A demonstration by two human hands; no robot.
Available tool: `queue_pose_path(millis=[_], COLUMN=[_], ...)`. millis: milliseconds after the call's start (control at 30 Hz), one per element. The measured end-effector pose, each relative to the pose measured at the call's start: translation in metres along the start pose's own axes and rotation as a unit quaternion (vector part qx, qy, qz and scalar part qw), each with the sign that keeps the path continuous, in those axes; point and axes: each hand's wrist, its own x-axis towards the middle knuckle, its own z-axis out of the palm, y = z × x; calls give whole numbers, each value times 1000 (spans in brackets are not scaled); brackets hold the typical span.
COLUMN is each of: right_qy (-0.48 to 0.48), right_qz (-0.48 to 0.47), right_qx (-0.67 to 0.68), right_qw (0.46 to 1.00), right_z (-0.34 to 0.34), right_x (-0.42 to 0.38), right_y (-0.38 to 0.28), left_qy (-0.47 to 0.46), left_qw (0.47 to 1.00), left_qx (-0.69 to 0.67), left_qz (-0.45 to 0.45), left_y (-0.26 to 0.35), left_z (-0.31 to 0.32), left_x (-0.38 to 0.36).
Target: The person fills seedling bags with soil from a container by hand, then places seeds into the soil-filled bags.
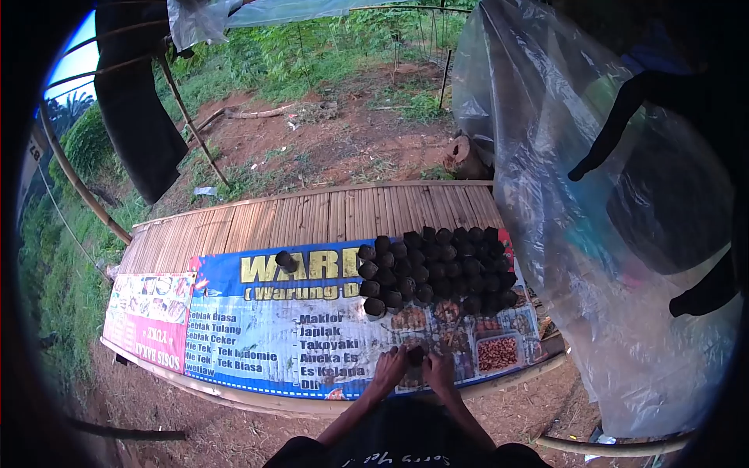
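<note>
At the near edge of the banner-covered bamboo table, my left hand (392,365) and my right hand (438,368) are closed on either side of a small black pot (416,356). Both hands hold its rim. Just beyond them, many similar black pots (437,269) stand packed together in rows on the banner (242,335). One single black pot (286,261) is apart from the group, on the banner's large lettering to the left. The fingertips are too small to make out in detail.
Bare bamboo slats (312,218) form the table's far side. A clear plastic sheet (538,234) hangs along the right. Dark cloth (140,117) hangs at upper left beside bamboo poles. Beyond the table lie red soil (335,148) and green plants.
</note>
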Motion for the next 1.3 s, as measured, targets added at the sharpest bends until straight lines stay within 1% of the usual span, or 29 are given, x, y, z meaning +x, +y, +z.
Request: queue_pose_path(millis=[67,100,133,167,200,267,300,333,400,433,467,500,533,567,600,633,667,700,733,800,867,933,1000,1033,1067,1100,1133,1233,1300], right_qy=[-3,-9,23,53,40,-14,7,3,-63,-66,-47,-27,-27,7,40,39,1,-37,-38,-3,-22,-41,16,14,-2,-18,-23,-2,33], right_qz=[24,20,-6,-30,-27,7,10,12,74,77,58,40,44,7,-31,-28,-34,-42,-39,-80,-54,-29,-40,-38,-16,5,5,-9,-9], right_qx=[-9,-9,-31,-52,-50,-4,9,10,66,66,39,12,12,-3,-18,-19,-19,-18,-18,-44,-31,-19,-25,-25,-15,-6,-6,-16,-7], right_qw=[1000,1000,999,997,998,1000,1000,1000,993,993,996,999,999,1000,999,999,999,998,998,996,998,999,999,999,1000,1000,1000,1000,999], right_z=[16,11,6,2,2,9,11,9,2,-1,-4,-6,-4,-2,-3,-4,-5,-7,-7,-6,-7,-6,-3,3,10,10,9,8,14], right_x=[0,1,2,1,-2,-2,-1,-2,3,4,7,8,9,11,12,13,15,17,18,19,19,17,13,11,11,12,11,7,4], right_y=[13,7,1,-6,-6,4,4,6,7,5,3,2,4,6,5,6,7,8,7,5,4,1,-2,1,5,2,1,-3,-3], left_qy=[-8,8,23,21,14,10,25,23,25,39,36,-6,-48,-51,-64,-77,-80,-61,-42,-31,-21,-7,-6,-21,-34,-19,-20,4,-1], left_qw=[1000,1000,999,1000,1000,1000,999,999,1000,999,999,997,991,991,993,994,994,996,997,998,999,998,998,999,998,999,998,999,1000], left_qx=[15,17,20,11,9,20,24,24,13,10,10,1,-8,-8,-9,-10,-10,-28,-46,-43,-42,-62,-51,-39,-28,-43,-45,-42,-24], left_qz=[-4,14,31,21,9,10,15,12,-13,-34,-34,-81,-128,-127,-102,-79,-79,-59,-39,-29,-17,-26,-24,-30,-36,-25,-30,-22,-18], left_y=[-4,-3,-2,-2,-2,-4,-2,-2,0,-1,0,4,8,11,11,12,10,6,2,-1,-1,5,1,-4,-9,-7,-5,-7,-11], left_z=[3,2,1,0,1,2,1,0,0,2,3,0,-3,-6,-7,-7,-4,0,4,6,3,-8,-7,-4,-1,-4,-5,-5,-5], left_x=[-2,-1,-1,-2,-4,-5,-5,-5,-9,-11,-13,-13,-14,-14,-15,-17,-17,-16,-15,-14,-10,-6,-2,0,0,1,2,2,2])
